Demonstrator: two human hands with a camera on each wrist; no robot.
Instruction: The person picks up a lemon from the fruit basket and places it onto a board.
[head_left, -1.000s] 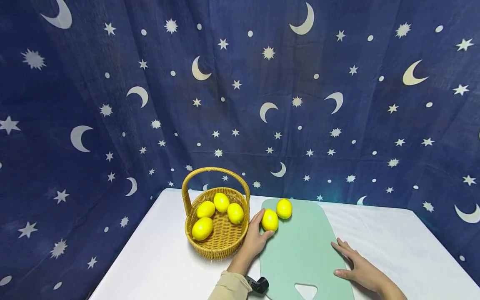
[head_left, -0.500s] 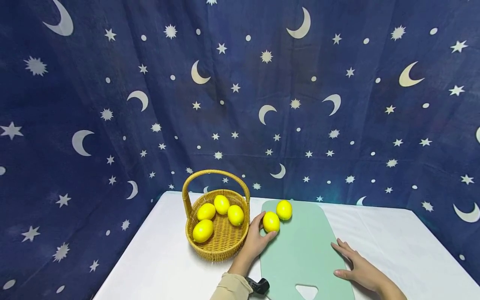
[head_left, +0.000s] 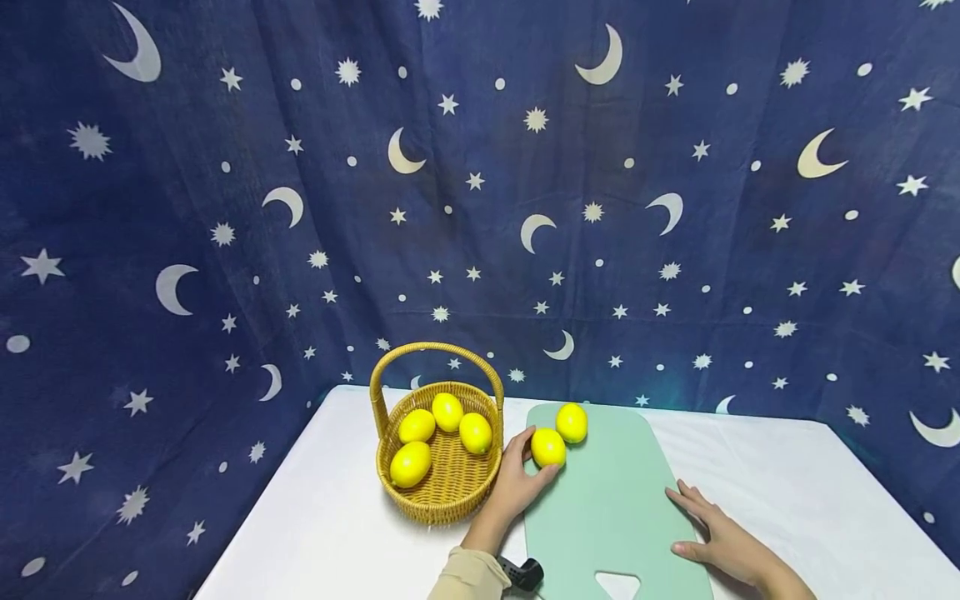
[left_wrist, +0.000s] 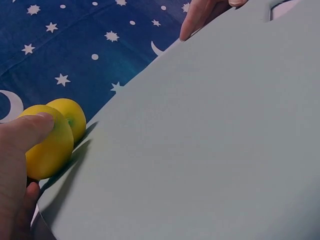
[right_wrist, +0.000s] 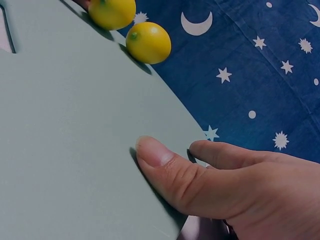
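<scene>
Blue curtain behind. Head view: the left hand grips a lemon on the green board, slightly nearer the second lemon than before. Left wrist: this hand, cropped, partly hides its lemon. Right wrist: the right hand, cropped, lies loose at the board's edge.

Held lemon — shifted slightly rightward.

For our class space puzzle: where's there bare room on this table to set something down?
Free: the board between left hand and right hand; the tablecloth left of the basket. Crowded: between the basket and the gripped lemon.
</scene>
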